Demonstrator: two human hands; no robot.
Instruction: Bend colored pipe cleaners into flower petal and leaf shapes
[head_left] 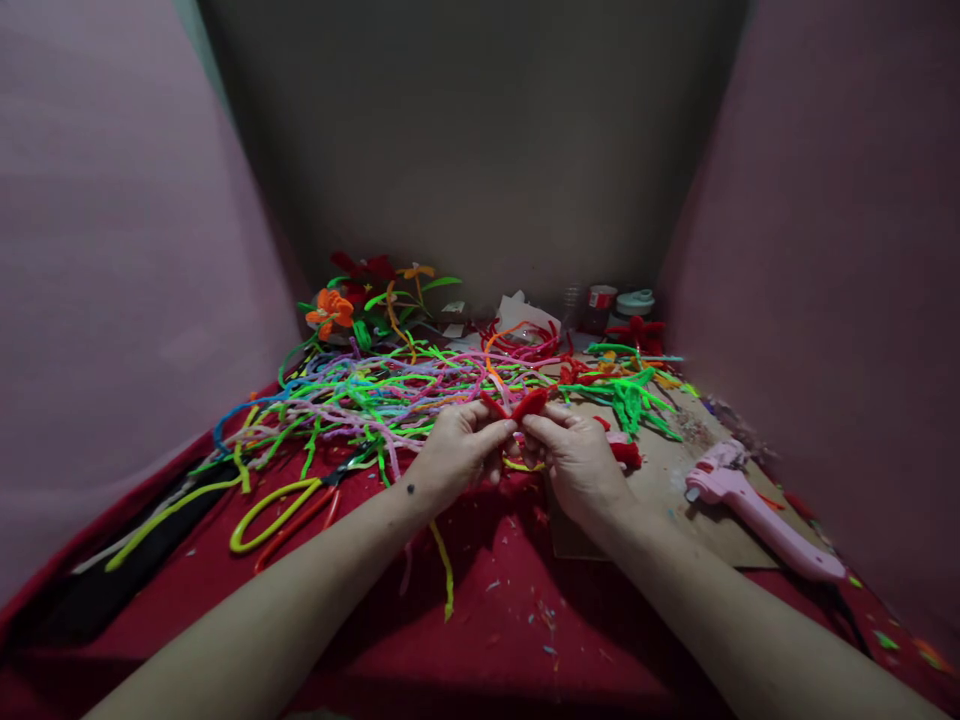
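Observation:
Both hands meet over the middle of a red cloth [495, 610]. My left hand [454, 450] and my right hand [574, 455] each pinch one side of a bent red pipe cleaner piece [516, 406], which forms a small V between the fingertips. Just behind the hands lies a tangled heap of pipe cleaners [375, 395] in green, purple, blue, yellow and orange. A second red fuzzy piece [624, 452] rests by my right hand on a brown cardboard sheet [675, 500].
A pink glue gun [757, 510] lies on the cardboard at the right. Scissors with yellow-green and red handles [289, 505] lie left of my arm. Finished pipe-cleaner flowers [352, 295] stand at the back left, small jars [611, 305] at the back right. Pink walls close in on both sides.

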